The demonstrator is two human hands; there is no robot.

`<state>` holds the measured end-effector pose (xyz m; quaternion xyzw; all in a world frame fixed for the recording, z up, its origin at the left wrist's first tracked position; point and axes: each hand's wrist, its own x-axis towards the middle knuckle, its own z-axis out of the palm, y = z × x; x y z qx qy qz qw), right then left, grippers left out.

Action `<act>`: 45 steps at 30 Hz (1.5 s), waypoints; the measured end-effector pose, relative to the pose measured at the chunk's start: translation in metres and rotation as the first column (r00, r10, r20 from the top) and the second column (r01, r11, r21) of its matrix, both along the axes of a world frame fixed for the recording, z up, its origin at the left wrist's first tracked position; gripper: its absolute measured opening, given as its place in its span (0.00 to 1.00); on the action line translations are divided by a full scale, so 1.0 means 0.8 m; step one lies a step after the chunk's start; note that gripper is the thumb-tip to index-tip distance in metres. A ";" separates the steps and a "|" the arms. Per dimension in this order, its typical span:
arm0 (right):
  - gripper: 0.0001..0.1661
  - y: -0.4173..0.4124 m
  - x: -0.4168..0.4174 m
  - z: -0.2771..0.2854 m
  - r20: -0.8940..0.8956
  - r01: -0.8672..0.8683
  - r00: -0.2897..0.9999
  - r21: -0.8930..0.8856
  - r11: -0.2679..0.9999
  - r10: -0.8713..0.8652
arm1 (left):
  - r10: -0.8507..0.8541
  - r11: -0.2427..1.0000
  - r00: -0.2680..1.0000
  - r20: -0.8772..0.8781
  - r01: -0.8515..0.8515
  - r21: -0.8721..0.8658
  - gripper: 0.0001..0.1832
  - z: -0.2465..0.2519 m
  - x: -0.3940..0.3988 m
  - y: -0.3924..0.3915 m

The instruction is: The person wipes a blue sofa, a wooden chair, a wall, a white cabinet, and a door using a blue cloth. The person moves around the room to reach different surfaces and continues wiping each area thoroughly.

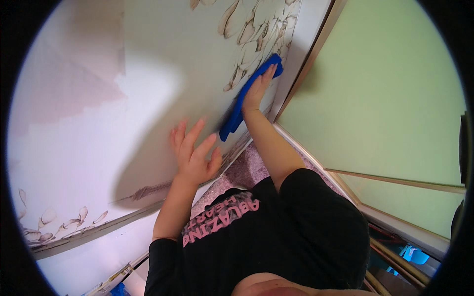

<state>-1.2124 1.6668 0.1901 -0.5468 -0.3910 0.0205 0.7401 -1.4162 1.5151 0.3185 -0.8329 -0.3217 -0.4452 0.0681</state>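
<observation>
My right hand lies flat along a folded blue cloth, with the cloth between the palm and a pale wall panel. Brown flower patterns show on the panel around the cloth's upper end. To the left and lower down is my left hand, its fingers spread and holding nothing. Its fingertips are close to the panel; whether they touch it cannot be told. Both arms reach forward from a black short-sleeved shirt, and a shadow falls across the panel.
A pale green panel with a wooden frame stands at the right, meeting the wall's white edge in a corner. Purplish carpet shows below the hands. A white ledge runs under the panel. Metal rails and light-blue items lie at the lower right.
</observation>
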 end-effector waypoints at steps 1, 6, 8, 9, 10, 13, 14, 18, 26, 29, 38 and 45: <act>0.34 -0.002 -0.005 -0.007 -0.151 0.010 0.988 -0.067 0.998 -0.020 | -0.001 1.000 1.000 -0.011 0.001 0.009 0.18 -0.006 -0.016 -0.011; 0.34 -0.051 -0.116 0.000 -0.297 -0.012 0.955 0.010 1.000 0.015 | 0.038 0.999 0.997 -0.066 -0.036 0.033 0.21 -0.019 -0.084 -0.062; 0.34 -0.092 -0.186 0.052 -0.256 -0.089 0.952 0.298 0.951 0.169 | 0.052 0.999 0.994 -0.095 -0.052 0.009 0.24 -0.016 -0.099 -0.072; 0.35 -0.120 -0.190 0.060 0.254 -0.044 0.967 0.045 0.998 0.032 | 0.066 0.998 0.992 -0.108 -0.066 -0.002 0.25 -0.014 -0.106 -0.077; 0.36 -0.147 -0.201 0.091 0.315 -0.181 0.937 0.073 0.981 0.150 | 0.058 0.998 0.993 -0.100 -0.058 0.001 0.25 -0.011 -0.109 -0.080; 0.31 -0.147 -0.201 0.097 0.670 -0.214 0.743 0.236 0.948 0.001 | 0.028 0.999 0.996 -0.081 -0.026 0.020 0.26 -0.002 -0.117 -0.083; 0.29 -0.140 -0.197 0.083 0.629 -0.207 0.778 0.237 0.949 0.013 | 0.025 0.999 0.996 -0.083 -0.023 0.028 0.26 0.001 -0.122 -0.086; 0.31 -0.113 -0.173 -0.003 0.163 -0.054 0.986 0.123 0.991 0.034 | 0.048 0.998 0.996 -0.076 -0.046 0.030 0.26 -0.006 -0.138 -0.097; 0.35 -0.143 -0.247 -0.008 -0.235 -0.098 0.969 -0.072 0.993 0.078 | 0.022 1.000 0.998 -0.060 -0.022 -0.001 0.26 -0.017 -0.159 -0.105; 0.32 -0.189 -0.300 0.045 0.158 -0.165 0.975 0.034 0.986 0.158 | -0.002 1.000 0.999 -0.044 0.002 0.004 0.25 -0.012 -0.160 -0.104; 0.31 -0.147 -0.229 -0.016 0.419 -0.103 0.907 0.138 0.985 0.036 | 0.003 1.000 1.000 -0.023 -0.002 0.031 0.23 -0.020 -0.183 -0.111; 0.38 -0.184 -0.287 0.013 0.100 -0.247 0.966 0.115 0.962 0.236 | 0.038 0.998 0.999 0.032 -0.040 0.056 0.22 -0.013 -0.180 -0.123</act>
